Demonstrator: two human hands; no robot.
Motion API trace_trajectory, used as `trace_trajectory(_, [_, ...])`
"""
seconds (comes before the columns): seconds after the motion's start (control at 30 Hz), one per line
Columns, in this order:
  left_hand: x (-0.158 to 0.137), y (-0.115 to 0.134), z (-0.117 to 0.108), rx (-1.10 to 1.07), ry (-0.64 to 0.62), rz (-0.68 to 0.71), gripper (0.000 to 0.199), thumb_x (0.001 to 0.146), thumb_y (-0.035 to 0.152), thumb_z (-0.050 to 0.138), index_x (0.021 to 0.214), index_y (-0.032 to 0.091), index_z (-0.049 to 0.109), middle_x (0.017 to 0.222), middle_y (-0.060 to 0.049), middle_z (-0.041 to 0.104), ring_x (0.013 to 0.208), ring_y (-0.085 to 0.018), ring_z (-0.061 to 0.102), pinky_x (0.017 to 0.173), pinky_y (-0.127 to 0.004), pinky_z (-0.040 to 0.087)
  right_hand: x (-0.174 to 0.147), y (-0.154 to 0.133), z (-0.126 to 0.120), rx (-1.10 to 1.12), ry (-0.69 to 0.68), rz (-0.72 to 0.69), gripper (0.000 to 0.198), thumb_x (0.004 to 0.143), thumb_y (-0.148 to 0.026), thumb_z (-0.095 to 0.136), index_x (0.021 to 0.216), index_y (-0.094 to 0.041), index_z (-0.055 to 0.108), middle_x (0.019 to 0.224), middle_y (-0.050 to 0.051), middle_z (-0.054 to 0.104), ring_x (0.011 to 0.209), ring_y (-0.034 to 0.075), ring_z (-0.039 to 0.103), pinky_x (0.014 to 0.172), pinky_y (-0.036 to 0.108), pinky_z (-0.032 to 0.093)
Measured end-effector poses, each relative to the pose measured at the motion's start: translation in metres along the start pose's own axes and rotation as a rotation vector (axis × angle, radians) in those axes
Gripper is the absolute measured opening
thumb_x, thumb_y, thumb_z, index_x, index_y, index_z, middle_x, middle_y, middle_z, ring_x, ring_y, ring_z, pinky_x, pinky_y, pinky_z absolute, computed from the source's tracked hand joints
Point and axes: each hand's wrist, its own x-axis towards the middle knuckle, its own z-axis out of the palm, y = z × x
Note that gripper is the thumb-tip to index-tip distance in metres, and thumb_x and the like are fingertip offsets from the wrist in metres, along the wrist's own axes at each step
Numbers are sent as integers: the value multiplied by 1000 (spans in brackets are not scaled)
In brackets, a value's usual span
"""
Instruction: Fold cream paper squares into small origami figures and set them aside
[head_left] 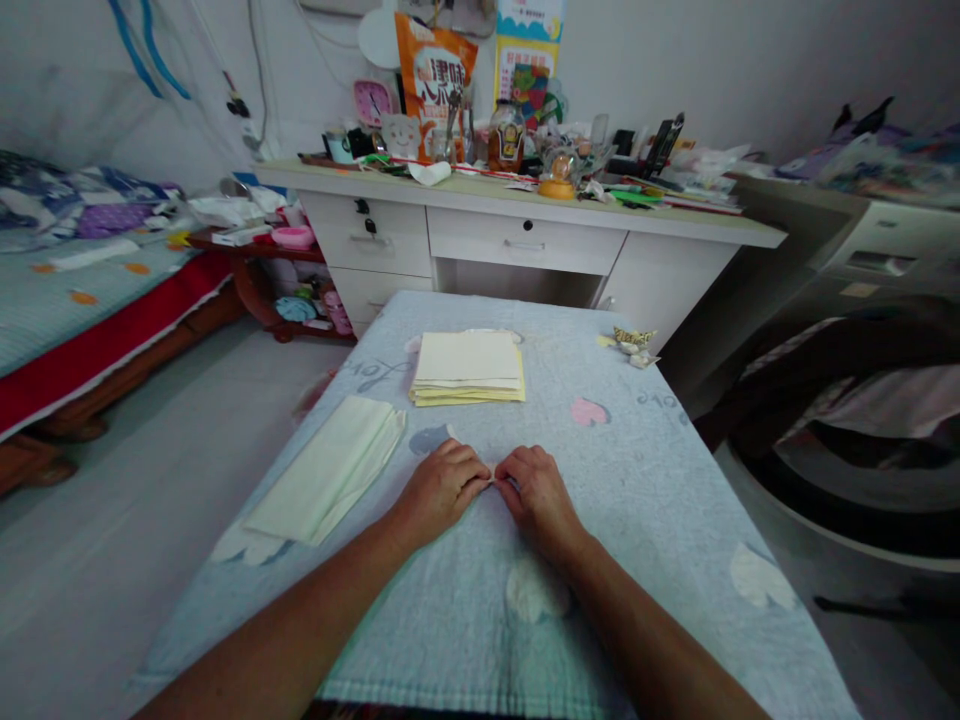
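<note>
Near the middle of the cloth-covered table (645, 520), my left hand (448, 487) and my right hand (538, 497) almost meet at the fingertips. Both are closed in a pinch. A tiny pale bit shows between them, too small to name. Just beyond my hands lies a stack of cream and yellow paper sheets (469, 362). Left of my left hand is a folded pale green sheet (326, 465), whose material I cannot tell for sure. Neither hand touches the stack or the folded sheet.
A small crumpled patterned item (634, 340) sits at the table's far right corner. Behind stands a white desk (517, 240) crowded with jars, an orange bag (435, 85) and a pink clock (373, 102). A bed (97, 290) is on the left, a washing machine (885, 260) on the right.
</note>
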Motion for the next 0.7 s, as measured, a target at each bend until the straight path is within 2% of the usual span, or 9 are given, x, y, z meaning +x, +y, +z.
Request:
trace_trajectory(0.27, [2,1,0,-19,-2,-35,13,90,22,52,85,19,63,83,-4,63,84,-18,53,78,-32,42,2,-2,-1,-14,25,42,5,85,-20,63,81,-19,65,87,4,59,86,18,47,78,30,32])
trace_trajectory(0.4, [1,-1,-1,-24,18,-93,2,83,20,61,81,19,60,82,-2,62,84,-18,53,76,-31,41,4,-2,-2,-8,3,60,7,86,-20,62,81,-20,67,87,3,61,85,18,47,77,30,31])
trace_trajectory(0.7, [1,-4,-7,-76,1,-104,9,85,22,59,80,20,66,81,-2,62,85,-17,54,81,-32,39,5,0,-5,16,-28,95,7,85,-21,62,81,-21,67,86,2,63,85,18,48,78,31,29])
